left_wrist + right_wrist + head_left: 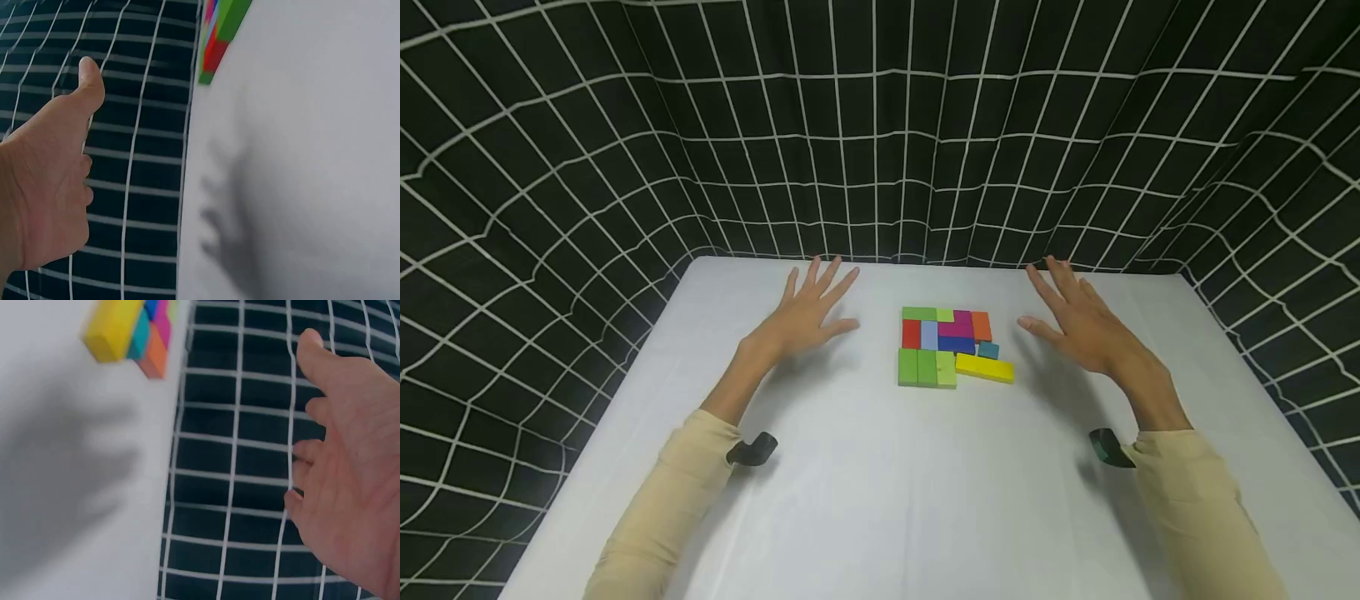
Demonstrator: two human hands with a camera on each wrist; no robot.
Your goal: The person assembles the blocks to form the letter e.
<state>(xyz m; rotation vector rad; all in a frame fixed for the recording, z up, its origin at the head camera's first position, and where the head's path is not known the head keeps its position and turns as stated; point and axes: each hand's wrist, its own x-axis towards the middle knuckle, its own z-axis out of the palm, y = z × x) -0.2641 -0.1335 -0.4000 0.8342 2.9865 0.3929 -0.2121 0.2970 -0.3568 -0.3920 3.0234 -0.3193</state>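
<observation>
The left hand is spread, its fingers straight and thumb held out to the side, with nothing in its grasp; the right hand mirrors it, also extended and holding nothing. Both are raised above a white table, their shadows falling on it. Between the hands, well apart from either, a cluster of colored blocks lies flat toward the far part of the table. Along its far edge are green and lime pieces; nearer come red, light blue, magenta and dark blue ones, with an orange block on the right. Two green blocks and a lime one stand side by side at the near left. A small teal block sits at the right, just beyond a slightly angled yellow bar. Black cloth with a white grid surrounds the table's far side and flanks.
</observation>
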